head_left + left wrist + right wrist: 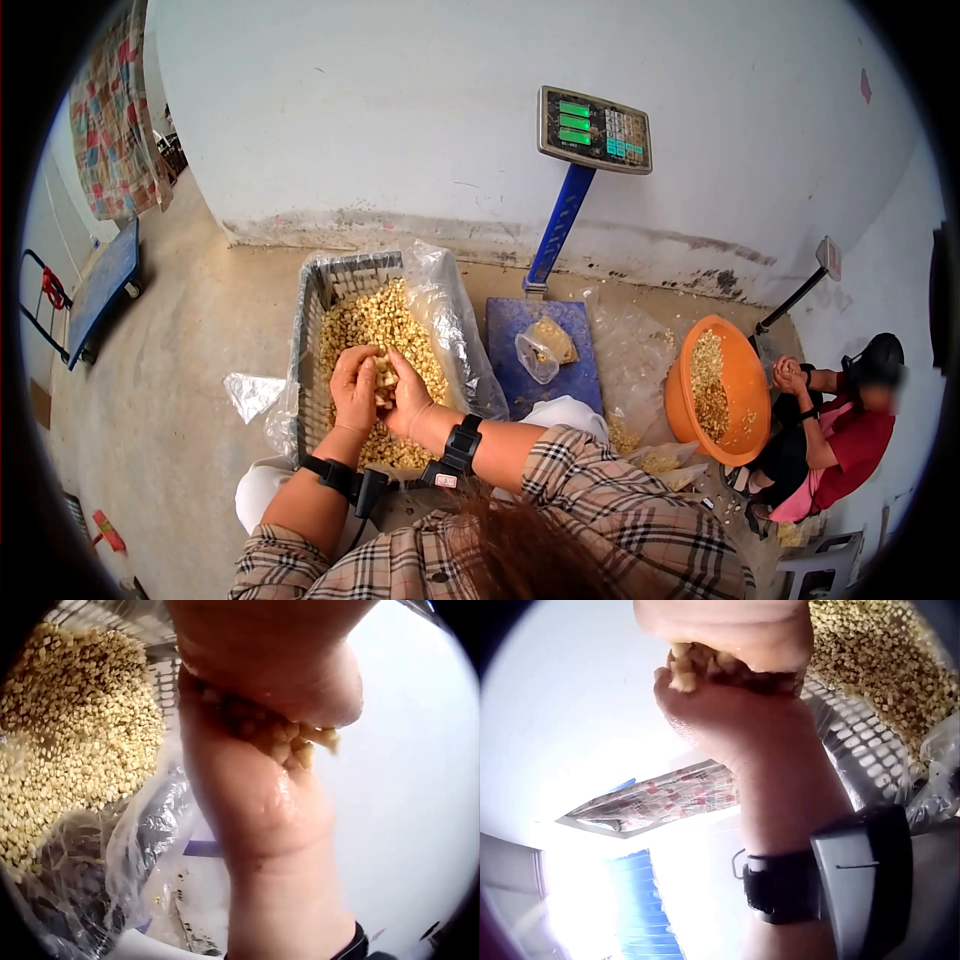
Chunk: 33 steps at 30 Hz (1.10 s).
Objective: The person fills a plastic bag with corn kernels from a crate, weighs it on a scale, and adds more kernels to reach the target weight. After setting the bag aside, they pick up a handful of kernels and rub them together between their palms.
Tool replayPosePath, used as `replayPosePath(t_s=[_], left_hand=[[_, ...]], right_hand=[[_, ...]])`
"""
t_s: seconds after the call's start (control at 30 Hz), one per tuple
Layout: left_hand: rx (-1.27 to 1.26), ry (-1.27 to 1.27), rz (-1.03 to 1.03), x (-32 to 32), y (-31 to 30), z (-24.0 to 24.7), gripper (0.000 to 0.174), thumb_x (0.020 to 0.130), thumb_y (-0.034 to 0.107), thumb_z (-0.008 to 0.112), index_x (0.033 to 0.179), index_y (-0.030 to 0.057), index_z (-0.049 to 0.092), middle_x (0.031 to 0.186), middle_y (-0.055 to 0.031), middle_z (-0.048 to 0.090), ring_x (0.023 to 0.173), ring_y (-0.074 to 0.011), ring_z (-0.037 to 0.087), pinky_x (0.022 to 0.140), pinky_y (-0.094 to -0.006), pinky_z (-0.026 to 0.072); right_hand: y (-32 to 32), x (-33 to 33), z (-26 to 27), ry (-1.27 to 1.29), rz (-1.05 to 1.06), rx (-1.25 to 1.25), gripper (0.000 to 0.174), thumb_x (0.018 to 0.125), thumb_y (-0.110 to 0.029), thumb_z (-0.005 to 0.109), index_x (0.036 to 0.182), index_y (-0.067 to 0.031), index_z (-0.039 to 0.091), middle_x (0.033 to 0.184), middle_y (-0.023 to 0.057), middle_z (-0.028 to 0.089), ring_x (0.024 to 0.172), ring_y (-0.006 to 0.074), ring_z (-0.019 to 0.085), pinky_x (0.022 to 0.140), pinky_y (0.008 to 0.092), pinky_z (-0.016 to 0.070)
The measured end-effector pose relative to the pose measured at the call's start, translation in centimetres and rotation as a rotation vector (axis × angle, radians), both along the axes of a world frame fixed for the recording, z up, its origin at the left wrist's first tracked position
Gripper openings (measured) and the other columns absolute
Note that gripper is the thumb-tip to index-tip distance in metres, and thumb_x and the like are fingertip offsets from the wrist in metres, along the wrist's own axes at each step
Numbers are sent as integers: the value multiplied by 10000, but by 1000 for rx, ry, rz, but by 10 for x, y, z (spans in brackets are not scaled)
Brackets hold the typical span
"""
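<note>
Over the crate [293,370] of small pale yellow pieces [375,310], my left hand [353,392] and right hand [408,400] are cupped together, gripping a clump of pieces [384,380] between them. In the left wrist view the clump [289,746] shows between the left hand [277,667] above and the right hand [259,799] below. The right wrist view has the right hand [727,630] on top, the left hand [742,724] underneath, and pieces [690,666] poking out at the side. Most fingertips are hidden.
Clear plastic [450,320] lines the crate's right side. Beside it stands a blue scale [505,375] with a lit display [574,122] and a bag on it. Farther right are an orange basin [752,410] and a seated person [850,440]. A blue trolley [105,290] is at left.
</note>
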<state>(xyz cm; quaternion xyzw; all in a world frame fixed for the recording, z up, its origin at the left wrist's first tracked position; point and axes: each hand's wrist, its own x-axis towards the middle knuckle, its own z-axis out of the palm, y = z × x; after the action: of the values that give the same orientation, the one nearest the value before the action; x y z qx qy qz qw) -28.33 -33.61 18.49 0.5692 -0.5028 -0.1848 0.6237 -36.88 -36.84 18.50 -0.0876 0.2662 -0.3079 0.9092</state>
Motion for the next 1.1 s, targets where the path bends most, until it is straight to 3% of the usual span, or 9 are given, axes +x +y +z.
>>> replayPosePath(t_s=[0.1, 0.23, 0.37, 0.47, 0.5, 0.6, 0.77, 0.9, 1.1], left_hand=[[-42, -241, 44, -1, 0, 1, 232, 824, 218, 484, 900, 20, 577, 945, -120, 557, 880, -264, 522, 763, -327, 407], [-20, -479, 42, -1, 1, 5, 291, 802, 259, 508, 1001, 54, 565, 1045, -140, 528, 989, -327, 467, 875, -413, 345], [40, -461, 43, -8, 5, 13, 436, 803, 276, 505, 1188, 73, 464, 1248, -166, 380, 1130, -339, 390, 941, -416, 308], [-92, -71, 70, -17, 1, 19, 473, 817, 292, 483, 1234, 80, 413, 1259, -162, 372, 1148, -311, 384, 951, -403, 317], [-9, -311, 250, -9, 2, 20, 505, 844, 342, 446, 1282, 110, 351, 1262, -145, 373, 1150, -269, 392, 945, -386, 345], [62, 1041, -176, -14, 5, 24, 512, 865, 395, 407, 1297, 131, 328, 1252, -115, 397, 1136, -245, 410, 936, -394, 360], [191, 1471, -303, 0, 1, 6, 518, 831, 537, 380, 1117, 118, 484, 1056, -80, 539, 993, -253, 512, 875, -376, 408], [168, 1522, -372, 1, 2, 13, 493, 839, 515, 383, 1003, 72, 525, 984, -93, 563, 915, -249, 546, 811, -372, 448], [238, 1424, -306, 9, 1, -26, 403, 839, 457, 399, 975, 102, 532, 954, -70, 568, 884, -212, 553, 756, -324, 464]], right_hand=[[-7, 0, -17, -31, 21, 50, 361, 808, -502, 480, 860, -154, 559, 828, 27, 566, 766, 164, 540, 676, 330, 446], [-7, -4, -14, -31, 12, 79, 390, 828, -469, 456, 951, -110, 549, 936, 40, 570, 866, 185, 544, 765, 325, 459], [-10, -8, -14, -106, 43, 77, 407, 829, -453, 456, 1019, -102, 540, 991, 62, 560, 937, 204, 523, 831, 351, 433], [-11, -9, -4, -127, 53, 43, 383, 811, -465, 477, 1018, -152, 559, 1006, 44, 559, 939, 200, 514, 805, 348, 426], [-11, -8, 1, -142, 30, 5, 370, 820, -427, 481, 1042, -141, 554, 994, 37, 573, 919, 188, 534, 810, 338, 430], [-16, -6, 0, -30, -10, -184, 347, 822, -388, 494, 1049, -132, 553, 952, 27, 587, 864, 172, 553, 795, 327, 440], [-17, -5, 0, 461, -226, -1269, 297, 782, -235, 562, 995, -29, 579, 979, 84, 575, 933, 205, 544, 821, 322, 432], [-5, -10, 24, 720, -307, -1711, 287, 732, -187, 587, 988, -58, 591, 1111, 124, 512, 987, 282, 509, 841, 353, 417], [-3, -11, 35, 790, -411, -2076, 258, 704, -147, 593, 943, -52, 614, 1046, 110, 563, 967, 279, 519, 886, 392, 387]])
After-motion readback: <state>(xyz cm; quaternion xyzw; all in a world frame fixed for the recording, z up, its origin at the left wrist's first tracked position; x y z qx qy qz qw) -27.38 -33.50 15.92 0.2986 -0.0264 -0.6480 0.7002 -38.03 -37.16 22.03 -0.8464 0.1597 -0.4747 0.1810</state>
